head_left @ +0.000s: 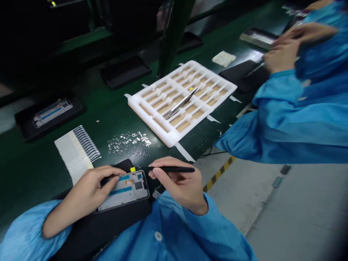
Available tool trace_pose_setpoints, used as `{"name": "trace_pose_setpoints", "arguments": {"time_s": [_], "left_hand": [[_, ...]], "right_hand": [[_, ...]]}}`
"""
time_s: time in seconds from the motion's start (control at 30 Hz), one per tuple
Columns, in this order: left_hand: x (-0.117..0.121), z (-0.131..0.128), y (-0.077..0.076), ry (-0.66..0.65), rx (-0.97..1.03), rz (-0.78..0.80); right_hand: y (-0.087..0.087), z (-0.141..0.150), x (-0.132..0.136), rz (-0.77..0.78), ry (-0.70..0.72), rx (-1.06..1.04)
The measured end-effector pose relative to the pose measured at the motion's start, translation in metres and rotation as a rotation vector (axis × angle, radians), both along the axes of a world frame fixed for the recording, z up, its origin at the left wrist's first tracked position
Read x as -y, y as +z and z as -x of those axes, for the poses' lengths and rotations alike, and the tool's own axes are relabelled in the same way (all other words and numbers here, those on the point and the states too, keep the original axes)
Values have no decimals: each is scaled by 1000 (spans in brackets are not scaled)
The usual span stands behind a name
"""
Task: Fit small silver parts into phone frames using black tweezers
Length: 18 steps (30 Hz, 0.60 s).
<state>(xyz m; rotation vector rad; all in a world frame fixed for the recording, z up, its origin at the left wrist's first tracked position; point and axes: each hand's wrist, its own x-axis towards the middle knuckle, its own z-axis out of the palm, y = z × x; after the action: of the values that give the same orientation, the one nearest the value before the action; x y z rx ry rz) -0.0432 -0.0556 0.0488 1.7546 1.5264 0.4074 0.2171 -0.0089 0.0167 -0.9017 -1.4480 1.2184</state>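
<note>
My left hand (94, 186) grips a phone frame (122, 194) by its upper edge, thumb on its face and fingers along the side. The frame lies tilted on a black pad (130, 214) close to my body. It carries blue strips, an orange flex piece and a yellow tab (132, 169) at its far edge. My right hand (178, 183) pinches slim black tweezers (174, 169), held almost level, their dark tip near the frame's upper right corner. Whether the tip holds anything is too small to tell. Small shiny metal pieces (129, 143) lie scattered just beyond.
A white foam tray (178, 139) with slots stands ahead, another phone frame (182, 103) leaning across it. At left are a sheet of strips (77, 152) and a black tray (23, 127) holding a phone frame. A co-worker's hands (285, 54) and blue sleeve are at right.
</note>
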Motion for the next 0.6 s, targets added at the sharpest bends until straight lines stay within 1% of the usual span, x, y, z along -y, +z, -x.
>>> {"name": "trace_pose_setpoints", "arguments": {"time_s": [0.1, 0.17, 0.23, 0.37, 0.6], "left_hand": [[-1, -1, -5, 28, 36, 64], [0, -1, -6, 47, 51, 80], [1, -1, -6, 53, 62, 85], [1, -1, -9, 47, 83, 89], [2, -2, -11, 63, 78, 89]], "right_hand": [[2, 9, 3, -35, 156, 45], [0, 16, 3, -27, 209, 71], [-3, 21, 3, -4, 223, 109], [-6, 26, 4, 24, 205, 183], [-8, 28, 4, 47, 191, 200]]}}
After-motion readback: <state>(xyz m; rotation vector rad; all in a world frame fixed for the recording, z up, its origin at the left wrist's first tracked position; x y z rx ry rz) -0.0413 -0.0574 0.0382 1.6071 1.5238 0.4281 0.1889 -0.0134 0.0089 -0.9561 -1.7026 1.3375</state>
